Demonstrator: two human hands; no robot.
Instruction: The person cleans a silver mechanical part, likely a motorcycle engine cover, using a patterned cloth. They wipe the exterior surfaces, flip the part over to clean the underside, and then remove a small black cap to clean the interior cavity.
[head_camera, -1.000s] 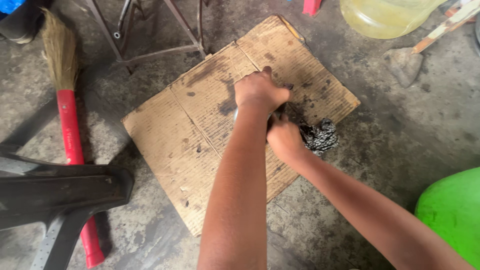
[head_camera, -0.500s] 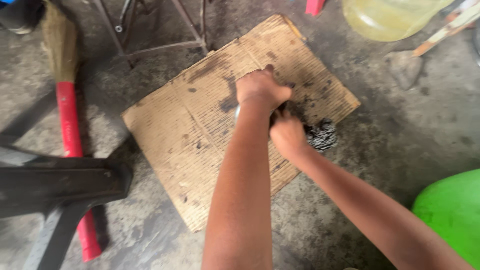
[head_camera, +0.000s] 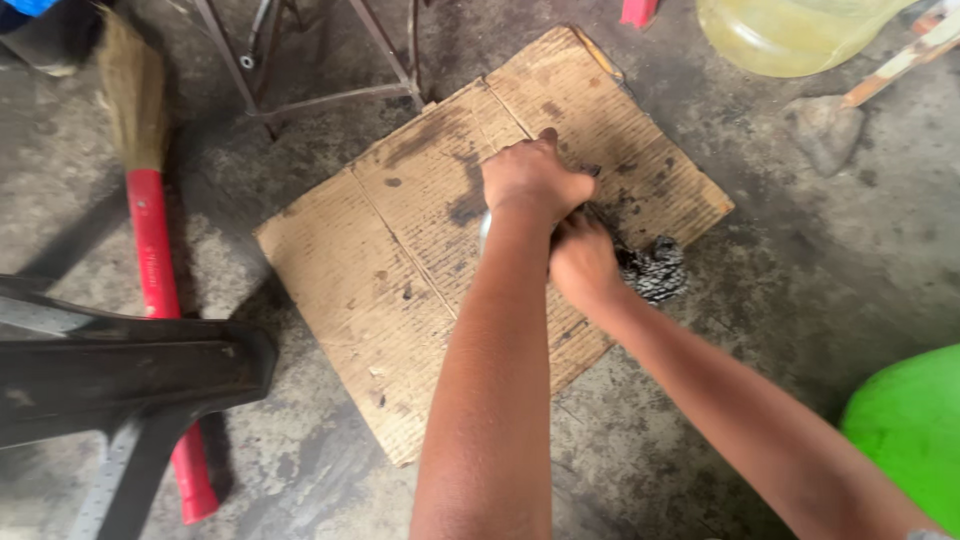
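A stained cardboard sheet (head_camera: 400, 260) lies flat on the concrete floor (head_camera: 820, 270), with a red-handled broom (head_camera: 150, 250) to its left and a yellowish plastic jug (head_camera: 790, 35) at far right. Over the sheet's right part, the left hand (head_camera: 530, 180) is closed in a fist and the right hand (head_camera: 582, 262) just beside it grips a dark, blackened scouring wad (head_camera: 655, 268); what the left fist holds cannot be told.

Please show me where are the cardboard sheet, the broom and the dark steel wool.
cardboard sheet (head_camera: 400, 290), head view, bare middle.
broom (head_camera: 152, 240), head view, red handle.
dark steel wool (head_camera: 658, 270), head view, exposed wad.
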